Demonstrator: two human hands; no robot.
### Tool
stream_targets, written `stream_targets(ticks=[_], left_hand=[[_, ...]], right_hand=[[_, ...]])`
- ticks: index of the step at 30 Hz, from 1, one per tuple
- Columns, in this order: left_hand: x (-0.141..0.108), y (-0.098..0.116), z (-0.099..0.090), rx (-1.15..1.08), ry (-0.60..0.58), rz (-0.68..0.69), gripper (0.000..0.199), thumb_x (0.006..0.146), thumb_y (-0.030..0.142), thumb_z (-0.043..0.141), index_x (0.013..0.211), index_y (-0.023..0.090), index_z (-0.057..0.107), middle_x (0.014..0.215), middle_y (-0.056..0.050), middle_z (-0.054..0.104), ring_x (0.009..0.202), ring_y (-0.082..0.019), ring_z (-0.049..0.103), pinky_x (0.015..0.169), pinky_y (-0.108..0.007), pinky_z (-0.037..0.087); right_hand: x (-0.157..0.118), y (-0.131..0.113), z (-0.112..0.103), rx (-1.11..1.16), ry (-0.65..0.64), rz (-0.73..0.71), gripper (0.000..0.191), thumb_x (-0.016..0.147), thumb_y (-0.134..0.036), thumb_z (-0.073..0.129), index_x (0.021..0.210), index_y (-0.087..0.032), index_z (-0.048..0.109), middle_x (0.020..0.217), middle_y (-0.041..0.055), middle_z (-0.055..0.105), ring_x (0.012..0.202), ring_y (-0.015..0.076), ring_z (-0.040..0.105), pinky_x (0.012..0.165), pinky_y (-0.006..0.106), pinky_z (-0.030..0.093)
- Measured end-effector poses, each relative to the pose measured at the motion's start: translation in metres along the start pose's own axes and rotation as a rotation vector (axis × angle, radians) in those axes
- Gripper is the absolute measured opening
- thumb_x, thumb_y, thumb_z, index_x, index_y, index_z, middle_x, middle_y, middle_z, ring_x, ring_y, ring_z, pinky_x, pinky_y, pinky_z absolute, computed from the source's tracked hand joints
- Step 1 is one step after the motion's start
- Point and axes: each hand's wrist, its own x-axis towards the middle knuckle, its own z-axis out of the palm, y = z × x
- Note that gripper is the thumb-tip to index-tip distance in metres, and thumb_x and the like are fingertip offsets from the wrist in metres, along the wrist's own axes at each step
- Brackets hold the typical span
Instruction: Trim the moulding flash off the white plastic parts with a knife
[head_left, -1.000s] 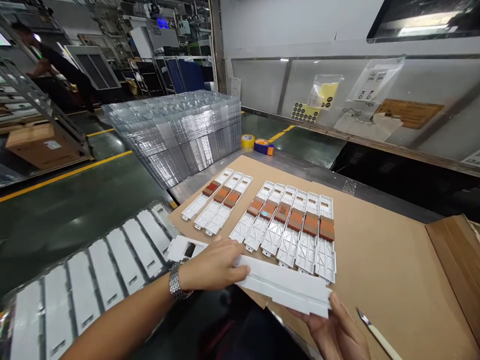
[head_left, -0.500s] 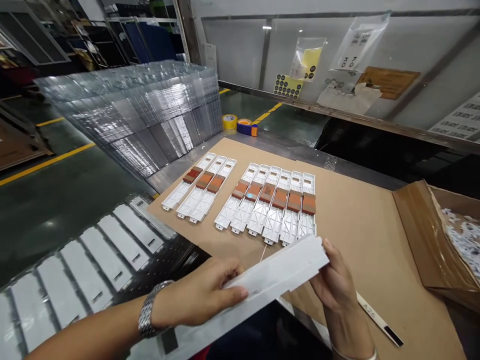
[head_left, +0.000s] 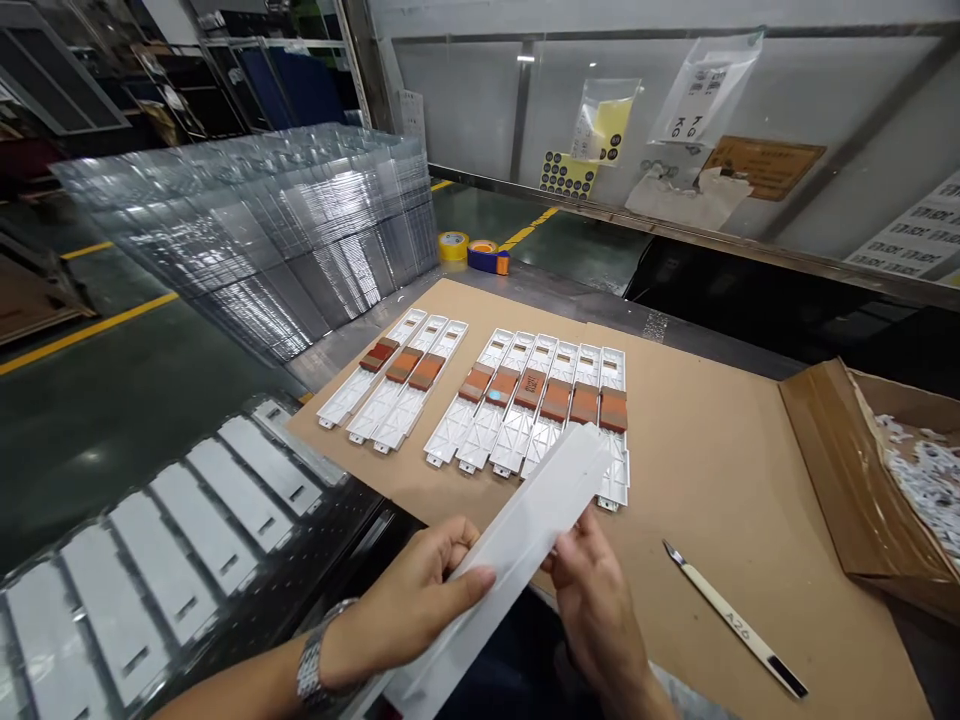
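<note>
A long white plastic panel (head_left: 536, 510) slants up and away above the front of the worktable. My left hand (head_left: 409, 605), with a metal watch on its wrist, grips the panel's near part, thumb on top. At the right edge, my right hand (head_left: 600, 590) has its fingers closed on the panel, partly hidden beneath it. Beyond lie several white strips (head_left: 555, 400) with reddish-brown blocks across them, and a smaller group of similar strips (head_left: 409, 365) to their left. A cream-handled craft knife (head_left: 731, 615) marked A26 rests right of my right hand.
Brown cardboard (head_left: 697, 430) covers the table. At right stands an open carton (head_left: 832, 470) of small white parts. Several white panels (head_left: 247, 480) sit in a clear tray at left. Behind are stacked clear trays (head_left: 300, 240), yellow tape (head_left: 453, 246) and a tape dispenser (head_left: 487, 260).
The panel has turned to point more steeply away from me. My right hand has moved left from its far end to its right side edge, uncovering the knife's blade.
</note>
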Motion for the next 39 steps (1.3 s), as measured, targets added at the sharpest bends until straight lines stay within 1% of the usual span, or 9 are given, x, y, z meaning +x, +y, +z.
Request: stream_targets(ticks=[2,5,9,14,18,21,24,30,39], left_hand=[[0.0,-0.004,0.003,-0.052,0.026,0.023,0.037,0.079,0.053,0.057,0.078,0.019,0.043,0.061,0.006,0.044,0.053,-0.006,0.035,0.049,-0.022,0.023],[0.0,-0.008,0.009,-0.099,0.053,0.079,0.035,0.08,0.05,0.058,0.078,0.018,0.044,0.062,0.006,0.045,0.054,-0.006,0.034,0.051,-0.021,0.025],[-0.001,-0.013,0.017,-0.144,0.081,0.105,0.033,0.081,0.049,0.056,0.083,0.017,0.047,0.064,0.004,0.05,0.055,-0.007,0.037,0.052,-0.021,0.027],[0.001,-0.025,0.03,-0.163,0.15,0.113,0.032,0.082,0.049,0.055,0.085,0.018,0.048,0.064,0.003,0.051,0.053,-0.007,0.038,0.05,-0.022,0.028],[0.004,-0.031,0.038,-0.245,0.176,0.116,0.034,0.081,0.049,0.057,0.084,0.017,0.045,0.061,0.004,0.049,0.052,-0.006,0.037,0.049,-0.021,0.028],[0.005,-0.03,0.04,-0.295,0.185,0.103,0.035,0.08,0.049,0.058,0.084,0.017,0.045,0.062,0.004,0.049,0.053,-0.007,0.04,0.05,-0.022,0.029],[0.005,-0.029,0.041,-0.314,0.199,0.1,0.035,0.08,0.049,0.058,0.085,0.017,0.045,0.061,0.004,0.049,0.053,-0.008,0.042,0.051,-0.022,0.031],[0.005,-0.036,0.042,-0.315,0.245,0.102,0.033,0.081,0.047,0.058,0.088,0.016,0.048,0.063,0.003,0.052,0.056,-0.009,0.046,0.053,-0.022,0.032],[0.006,-0.039,0.046,-0.295,0.301,0.112,0.035,0.081,0.048,0.057,0.089,0.015,0.051,0.07,-0.002,0.059,0.061,-0.01,0.048,0.055,-0.022,0.035]], right_hand=[[-0.009,0.009,0.009,-0.036,-0.059,-0.018,0.045,0.081,-0.032,0.065,0.121,-0.026,0.047,0.103,0.0034,0.063,0.088,0.0167,0.058,0.073,0.027,0.047],[-0.014,0.014,0.018,-0.059,-0.079,-0.033,0.044,0.081,-0.031,0.065,0.119,-0.024,0.044,0.108,0.0062,0.061,0.092,0.0192,0.059,0.077,0.031,0.047],[-0.011,0.019,0.022,-0.087,-0.018,-0.023,0.041,0.082,-0.031,0.064,0.116,-0.024,0.043,0.104,0.0054,0.063,0.085,0.0178,0.06,0.073,0.03,0.048],[-0.006,0.026,0.026,-0.104,0.11,-0.048,0.027,0.085,-0.04,0.059,0.103,-0.022,0.049,0.097,0.0041,0.065,0.084,0.0173,0.061,0.072,0.029,0.048],[-0.003,0.024,0.029,-0.194,0.214,-0.036,0.03,0.086,-0.046,0.055,0.102,-0.02,0.054,0.092,0.0038,0.066,0.081,0.0181,0.06,0.068,0.028,0.047],[-0.002,0.02,0.029,-0.229,0.238,-0.029,0.037,0.085,-0.049,0.054,0.107,-0.019,0.055,0.093,0.0045,0.066,0.085,0.0191,0.06,0.069,0.028,0.047],[-0.003,0.02,0.029,-0.155,0.226,0.006,0.041,0.085,-0.05,0.055,0.113,-0.02,0.052,0.101,0.005,0.064,0.091,0.0195,0.059,0.074,0.028,0.047],[-0.005,0.022,0.032,0.053,0.164,0.107,0.051,0.078,-0.034,0.064,0.123,-0.022,0.043,0.109,0.0048,0.062,0.097,0.0191,0.058,0.075,0.028,0.047],[-0.007,0.021,0.036,0.066,0.168,0.108,0.051,0.073,-0.025,0.062,0.119,-0.02,0.043,0.093,0.003,0.066,0.085,0.0184,0.061,0.07,0.028,0.048]])
